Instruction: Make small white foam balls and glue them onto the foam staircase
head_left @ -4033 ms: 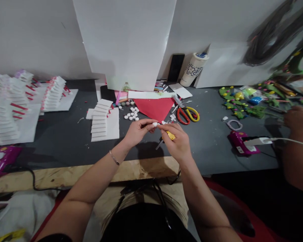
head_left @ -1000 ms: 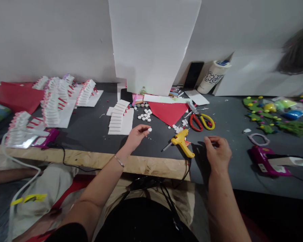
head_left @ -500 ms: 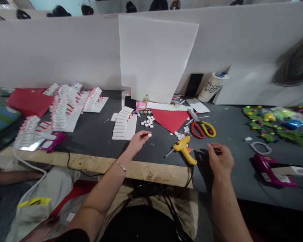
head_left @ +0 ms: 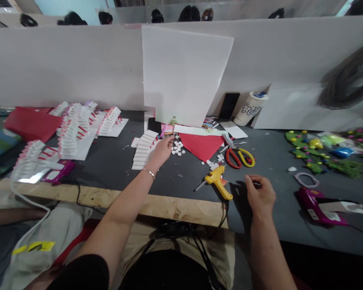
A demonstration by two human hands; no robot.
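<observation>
My left hand (head_left: 163, 149) reaches over the far left side of a pile of small white balls (head_left: 178, 150), its fingertips pinched together; what they hold, if anything, is hidden. Under its wrist side lies a white card with a stepped row of white strips (head_left: 142, 151). My right hand (head_left: 261, 195) hovers over the dark table at the right, fingers loosely curled, nothing visible in them. Between my hands lies a yellow glue gun (head_left: 218, 183) with a glue stick poking from its rear. Scissors with red and yellow handles (head_left: 233, 158) rest beyond it.
A red sheet (head_left: 202, 146) and white scraps lie mid-table. Finished-looking strip models (head_left: 69, 137) stand at left beside a purple device (head_left: 59, 171). At right are another purple device (head_left: 311, 205), a grey ring (head_left: 306, 180) and green decorations (head_left: 302, 145). A patterned cup (head_left: 250, 109) leans behind.
My left hand has moved away from me, from the near side of the white balls to their far left. The white ball at its fingertips is no longer visible. My right hand stays nearly still.
</observation>
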